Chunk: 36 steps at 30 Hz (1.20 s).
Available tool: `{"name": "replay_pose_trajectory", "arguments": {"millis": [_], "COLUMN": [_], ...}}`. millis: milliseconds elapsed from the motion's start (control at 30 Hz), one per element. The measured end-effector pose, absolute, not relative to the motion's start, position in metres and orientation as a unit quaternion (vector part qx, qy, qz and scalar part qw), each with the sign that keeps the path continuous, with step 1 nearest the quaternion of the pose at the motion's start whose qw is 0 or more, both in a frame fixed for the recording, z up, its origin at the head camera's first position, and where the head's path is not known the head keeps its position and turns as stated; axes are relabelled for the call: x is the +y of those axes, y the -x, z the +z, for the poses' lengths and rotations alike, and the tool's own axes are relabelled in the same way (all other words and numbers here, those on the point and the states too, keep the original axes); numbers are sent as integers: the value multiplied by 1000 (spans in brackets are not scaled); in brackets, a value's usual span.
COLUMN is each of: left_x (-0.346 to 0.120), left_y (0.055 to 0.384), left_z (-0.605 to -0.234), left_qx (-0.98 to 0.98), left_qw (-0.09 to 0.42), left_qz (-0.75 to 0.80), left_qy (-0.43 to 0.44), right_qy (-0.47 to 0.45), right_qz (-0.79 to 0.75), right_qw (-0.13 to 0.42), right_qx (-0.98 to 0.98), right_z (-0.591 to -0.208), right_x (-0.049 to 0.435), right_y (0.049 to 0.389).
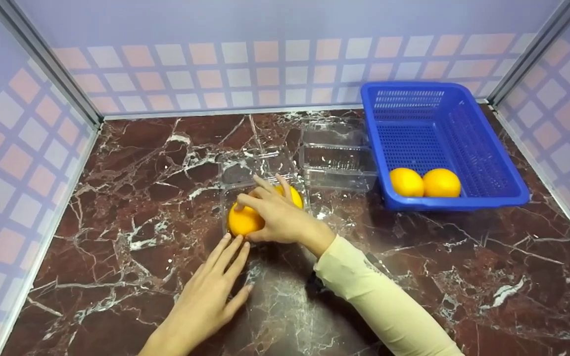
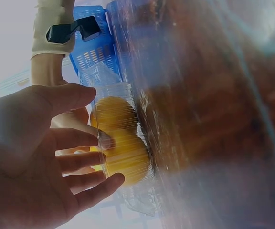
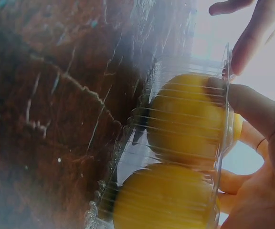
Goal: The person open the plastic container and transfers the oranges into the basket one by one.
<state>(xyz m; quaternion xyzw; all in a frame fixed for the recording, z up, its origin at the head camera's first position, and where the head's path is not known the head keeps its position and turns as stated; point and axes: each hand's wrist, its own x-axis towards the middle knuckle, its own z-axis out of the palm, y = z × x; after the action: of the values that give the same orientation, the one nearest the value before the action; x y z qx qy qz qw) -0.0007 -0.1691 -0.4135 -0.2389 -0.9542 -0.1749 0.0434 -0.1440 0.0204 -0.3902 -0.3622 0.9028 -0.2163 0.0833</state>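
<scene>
A clear plastic clamshell box [image 1: 258, 163] lies with its lid folded back, yellow-orange oranges in its near half. My right hand [image 1: 282, 217] reaches over the box and holds the left orange [image 1: 243, 221] between thumb and curled fingers. Another orange [image 1: 292, 196] shows partly behind that hand. Through the ribbed wall in the right wrist view, a front orange [image 3: 168, 200] sits beside the one under my thumb [image 3: 245, 102]. My left hand [image 1: 211, 289] has its fingers extended, fingertips right at the box's near left edge.
A blue plastic basket [image 1: 505, 168] stands at the right with two oranges [image 1: 423, 183] in its near left corner. Between it and the clamshell box lies a second clear plastic box [image 1: 337, 158], open. Tiled-pattern panels [image 1: 235, 64] close off the back and sides of the marbled table [image 1: 131, 277].
</scene>
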Motion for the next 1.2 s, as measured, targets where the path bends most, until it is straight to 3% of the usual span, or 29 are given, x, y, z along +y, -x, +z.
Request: {"name": "replay_pose_trajectory", "arguments": {"millis": [167,533,833,1200], "left_x": [-170,-169,-169,-169], "left_y": [0,1,0,0], "left_z": [-412,-410,-408,-407], "left_qx": [-955,-958,-957,-964], "left_qw": [41,39,54,27], "left_qz": [-175,-170,-160,-150], "left_qy": [235,229,234,219], "right_qy": [371,384,389,388], "right_qz": [-205,-196,-220,-296], "right_qw": [72,107,71,11], "right_qx": [903,896,892,873], "right_z": [-390,-388,-391,-395], "right_x": [19,16,17,24], "right_y": [146,153,154,151]}}
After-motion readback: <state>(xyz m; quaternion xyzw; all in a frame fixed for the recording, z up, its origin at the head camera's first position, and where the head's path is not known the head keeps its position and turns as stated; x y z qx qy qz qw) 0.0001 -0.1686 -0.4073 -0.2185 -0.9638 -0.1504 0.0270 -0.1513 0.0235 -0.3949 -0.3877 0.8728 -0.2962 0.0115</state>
